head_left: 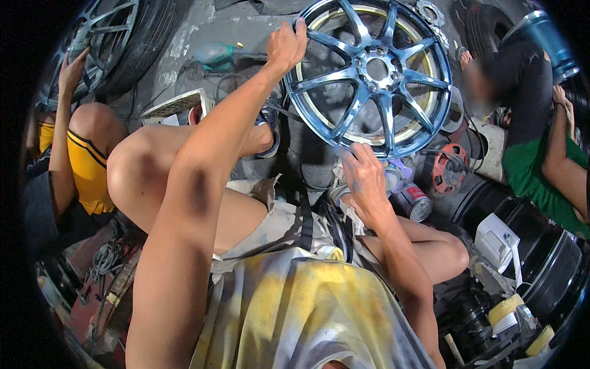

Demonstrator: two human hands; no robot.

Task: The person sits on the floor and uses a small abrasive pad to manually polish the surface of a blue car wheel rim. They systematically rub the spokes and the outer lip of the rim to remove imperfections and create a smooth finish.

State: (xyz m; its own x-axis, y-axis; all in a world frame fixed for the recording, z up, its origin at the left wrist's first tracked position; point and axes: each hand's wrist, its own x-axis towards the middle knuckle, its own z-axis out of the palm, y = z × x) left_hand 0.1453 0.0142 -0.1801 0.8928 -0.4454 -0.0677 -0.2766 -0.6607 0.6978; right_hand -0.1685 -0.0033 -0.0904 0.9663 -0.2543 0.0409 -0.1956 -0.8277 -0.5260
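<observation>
A blue metallic, multi-spoke wheel rim [344, 74] stands tilted in front of me, with a round hole in its hub. At its upper left edge my left hand [287, 46] is closed around the outer lip, thumb upward. My right hand [367, 178] is at the lower edge of the rim, its fingers bent and pressed together against the lip. Greyish stains mark those fingers, and whatever they may pinch is too small or hidden to make out. Through the spokes a pale yellowish inner ring shows.
A teal power tool [215, 56] lies left of the rim, near a white crate [178, 106]. To the right are a red reel [448, 169], a can [416, 203] and black wheels [534, 246]. Co-workers sit on both sides; the left one touches a grey wheel [101, 43].
</observation>
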